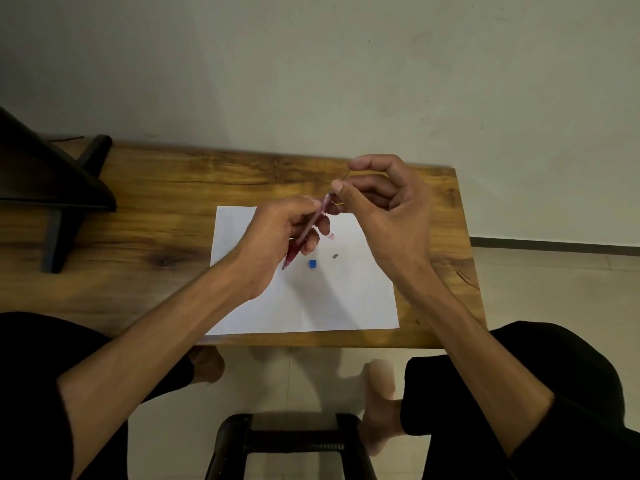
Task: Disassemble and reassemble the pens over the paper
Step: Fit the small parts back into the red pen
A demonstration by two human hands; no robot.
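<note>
Above the middle of the white paper [304, 299], in the head view, the left hand [277, 237] is wrapped round a red pen barrel [306, 233], tip pointing down and toward the person, while the right hand [381, 209] pinches a thin refill [347, 174] at the barrel's open top end between thumb and fingers. Whether the refill is going in or coming out cannot be told. My guess is the main risk lies in that slim rod: a sideways pull could bend it or smear ink, and a slip of the pinch could drop it off the sheet. Three loose bits lie on the paper just beside the hands: a small blue piece [312, 264], a tiny dark piece [335, 256] that may be a spring, and a pale pink piece [331, 236]. A brushing wrist could likely flick them to the floor, where they would be hard to find. Underneath is a wooden table [156, 244] with a strong grain, set against a plain pale wall [346, 81]; a dark stand [55, 195] sits at its left end, a black stool [287, 441] shows below, and the floor is light tile.
</note>
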